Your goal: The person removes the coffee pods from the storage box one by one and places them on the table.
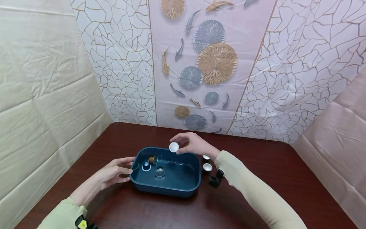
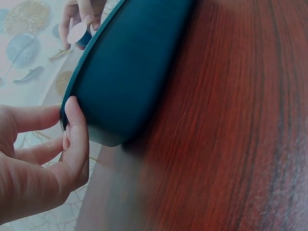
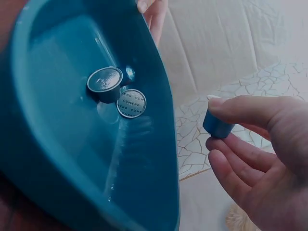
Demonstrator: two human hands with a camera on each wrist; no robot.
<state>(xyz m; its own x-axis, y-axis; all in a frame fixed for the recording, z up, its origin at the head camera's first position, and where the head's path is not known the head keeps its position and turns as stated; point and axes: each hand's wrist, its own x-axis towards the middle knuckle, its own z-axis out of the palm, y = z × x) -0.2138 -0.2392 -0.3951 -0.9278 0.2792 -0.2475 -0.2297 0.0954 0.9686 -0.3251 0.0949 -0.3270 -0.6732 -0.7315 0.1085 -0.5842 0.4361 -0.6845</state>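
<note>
Pinching a capsule [image 3: 219, 124] between fingertips [image 3: 216, 105] of right grip [image 1: 194, 143].

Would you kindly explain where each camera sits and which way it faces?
Head: worn there, faces forward and down at the bin; left hand, right hand, sleeves show.
Left wrist: worn there, faces the bin's outside; left hand near, right hand beyond.
Right wrist: worn there, faces into the bin; right hand near, left hand partly.
Wrist views share the held capsule.
</note>
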